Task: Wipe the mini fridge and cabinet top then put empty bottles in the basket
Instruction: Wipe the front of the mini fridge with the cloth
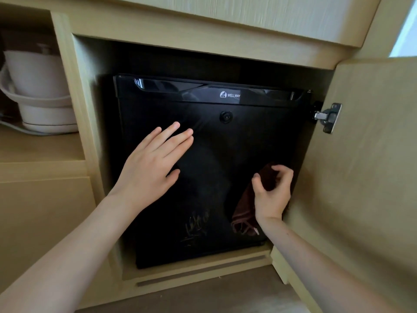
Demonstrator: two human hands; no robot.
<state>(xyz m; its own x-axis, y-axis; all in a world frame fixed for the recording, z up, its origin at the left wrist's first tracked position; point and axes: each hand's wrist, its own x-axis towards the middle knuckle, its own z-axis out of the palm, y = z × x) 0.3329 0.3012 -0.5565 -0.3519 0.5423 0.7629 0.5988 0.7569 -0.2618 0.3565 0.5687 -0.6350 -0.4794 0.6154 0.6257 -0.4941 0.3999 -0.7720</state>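
A black mini fridge (pixel 225 143) with a white logo on its top strip stands inside a pale wooden cabinet (pixel 203 37). Its door is shut and has scratch marks low down. My left hand (pixel 151 166) lies flat on the door's left half, fingers spread. My right hand (pixel 272 193) grips a dark brown cloth (pixel 244 213) against the door's lower right part; the cloth hangs down below the hand. No bottles or basket are in view.
The cabinet door (pixel 372 166) stands open on the right, with a metal hinge (pixel 328 117) near the fridge's top corner. A white electric kettle (pixel 38 86) sits on its base in the open shelf on the left.
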